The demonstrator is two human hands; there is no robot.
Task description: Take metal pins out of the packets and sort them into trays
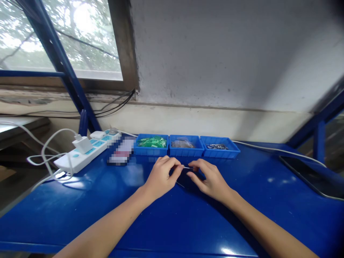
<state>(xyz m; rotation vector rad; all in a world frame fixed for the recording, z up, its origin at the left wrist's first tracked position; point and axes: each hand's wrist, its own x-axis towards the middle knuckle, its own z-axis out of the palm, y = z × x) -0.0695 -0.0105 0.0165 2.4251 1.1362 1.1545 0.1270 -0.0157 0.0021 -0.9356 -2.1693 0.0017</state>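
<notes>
My left hand [163, 175] pinches a small, thin metal rod [188, 168] between thumb and forefinger. The bright rod points right; its exact kind is too small to make out. Close around its free end is my right hand [211, 178], thumb and forefinger parted with a gap between them. Below the left fingers a thin light-coloured strip [180, 184] shows against the blue table [172, 222], partly hidden by the hand. Just beyond my hands stands a blue bin [219, 154] with several slim metal pieces [216, 146] in it.
Left of that bin are a blue bin [186, 152] with clear-bagged brownish contents and another [151, 151] with green pieces. A white power strip [88, 152] with cables lies left, beside a blurred-out flat object [122, 152]. A dark phone-like slab [309, 175] lies right.
</notes>
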